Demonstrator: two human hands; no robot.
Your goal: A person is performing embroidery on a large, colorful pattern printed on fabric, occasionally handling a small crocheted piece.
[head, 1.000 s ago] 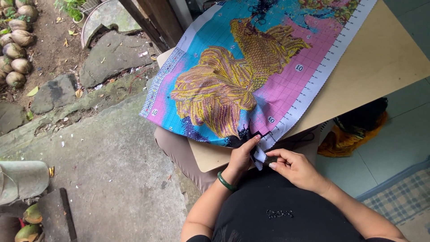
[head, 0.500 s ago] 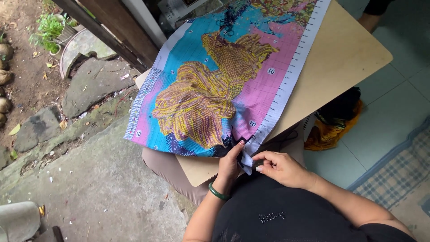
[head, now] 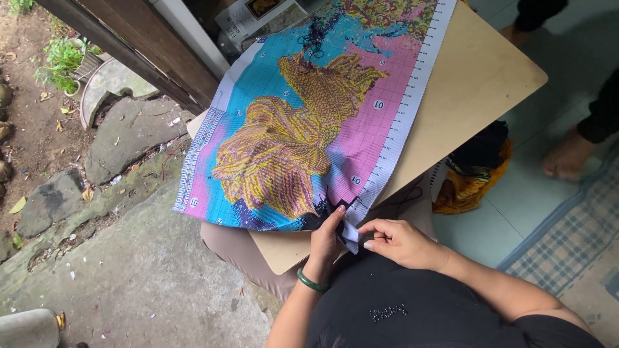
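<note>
A cross-stitch canvas (head: 303, 129) with yellow fish on blue and pink lies over a light wooden board (head: 477, 84) on my lap. My left hand (head: 327, 240), with a green bangle on its wrist, pinches the canvas's near edge where a dark patch of stitches sits. My right hand (head: 400, 241) is just to the right of it, fingers curled, thumb and forefinger pressed together at the white border; whether a needle is in them is too small to tell. A dark thread (head: 403, 200) runs across the board beside that hand.
A yellow and black cloth bundle (head: 474, 177) lies on the tiled floor under the board. Another person's bare foot (head: 567, 158) stands at the right, by a checked mat (head: 561, 245). Concrete, stones and a plant pot (head: 71, 61) fill the left. A printed sheet (head: 258, 16) lies beyond the canvas.
The view has shifted, so the canvas and board sit lower and more to the right. Both hands have stayed at the canvas's near edge, and the other person's foot has come into view.
</note>
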